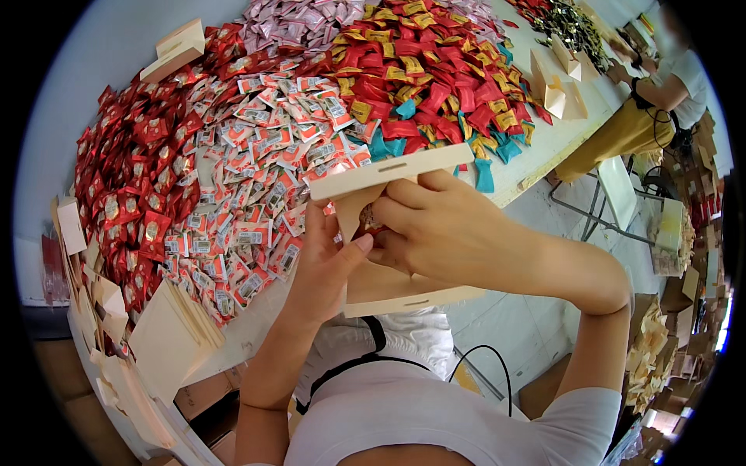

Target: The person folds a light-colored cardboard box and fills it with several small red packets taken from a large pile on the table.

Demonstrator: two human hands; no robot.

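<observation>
My left hand [323, 265] grips an open cream cardboard box [402, 165] by its near left side, thumb over the edge. The box is held above the table's front edge, its two slotted flaps standing apart. My right hand [434, 224] reaches into the box with curled fingers. At its fingers is a dark red wrapped packet [368, 220], partly hidden by the hand; the right fingertips are out of sight. Just beyond the box lie white-and-orange wrapped packets [268, 143] and a pile of red and yellow wrapped packets [431, 76], with some teal packets [484, 175] among them.
Shiny red packets [137, 192] are heaped at the left, pink-white packets [303, 23] at the back. Flat cardboard pieces [175, 332] lean at the front left. Another open box [556, 93] stands far right. Beyond it, a person [670, 87] works near a folding chair [618, 189].
</observation>
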